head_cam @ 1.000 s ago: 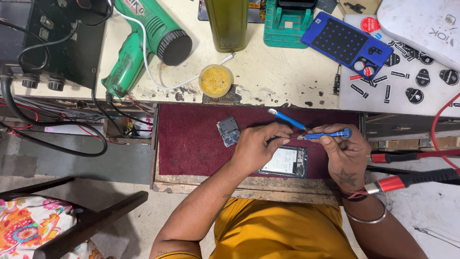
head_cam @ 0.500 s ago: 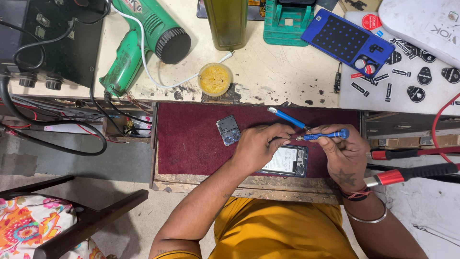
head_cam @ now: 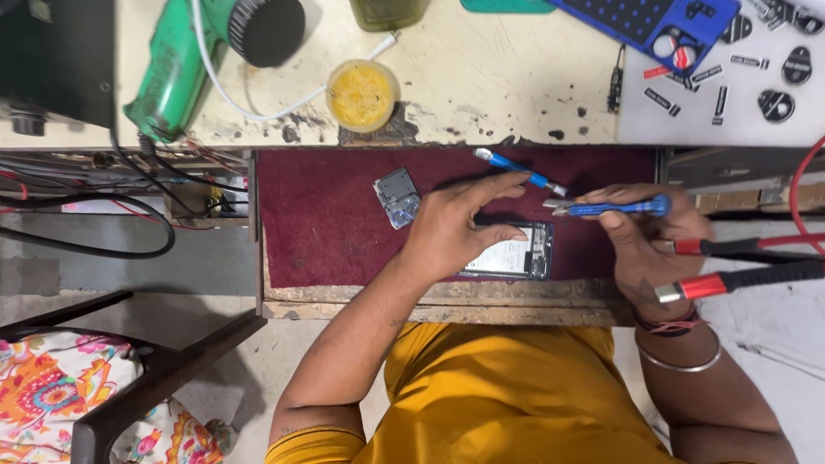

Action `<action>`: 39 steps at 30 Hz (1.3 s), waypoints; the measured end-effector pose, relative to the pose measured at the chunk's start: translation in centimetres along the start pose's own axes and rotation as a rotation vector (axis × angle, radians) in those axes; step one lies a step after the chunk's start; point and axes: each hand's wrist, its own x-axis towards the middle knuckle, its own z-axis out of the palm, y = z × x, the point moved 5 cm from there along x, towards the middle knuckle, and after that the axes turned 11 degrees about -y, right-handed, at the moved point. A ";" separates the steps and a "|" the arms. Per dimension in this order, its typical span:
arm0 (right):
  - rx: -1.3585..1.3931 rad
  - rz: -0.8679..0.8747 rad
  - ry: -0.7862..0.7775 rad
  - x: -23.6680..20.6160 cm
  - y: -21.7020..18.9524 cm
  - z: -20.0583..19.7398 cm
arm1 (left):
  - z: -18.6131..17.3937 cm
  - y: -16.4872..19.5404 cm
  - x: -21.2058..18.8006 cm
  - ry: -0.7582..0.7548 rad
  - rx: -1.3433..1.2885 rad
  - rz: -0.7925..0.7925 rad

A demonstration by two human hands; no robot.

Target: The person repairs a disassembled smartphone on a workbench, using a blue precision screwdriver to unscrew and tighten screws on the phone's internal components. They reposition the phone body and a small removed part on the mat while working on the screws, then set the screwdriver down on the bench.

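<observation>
Person wears a mustard-yellow short-sleeved cotton shirt [head_cam: 516, 404], plain, no print visible; sleeve hem of the left arm ends well up from the fingers, approx. at the upper arm, w/ a stitched edge. Both forearms bare. Left hand [head_cam: 455, 228]: no ring, no band seen on wrist. Right hand [head_cam: 644, 245]: wrist carries a dark red-and-black thread band [head_cam: 670, 325], wound in a few turns, just behind the hand. Further back from the fingers, a thin plain silver metal bangle [head_cam: 683, 365] hangs loose round the forearm. Nails short. Small dark mark on left forearm, too small to make out.
</observation>
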 end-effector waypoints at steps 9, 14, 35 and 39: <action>-0.165 -0.077 0.006 -1.5 -1.2 -1.3 | 1.5 -0.8 0.4 -0.327 0.334 0.057; -0.302 -0.049 -0.021 -4.4 0.7 -1.8 | 2.4 -1.3 0.8 -0.383 0.405 0.066; -0.524 -0.215 -0.116 -5.4 3.1 -1.1 | 2.5 -2.3 1.1 -0.325 0.478 0.040; -0.498 -0.234 -0.101 -5.5 3.3 -0.9 | 2.4 -2.3 1.1 -0.328 0.474 0.029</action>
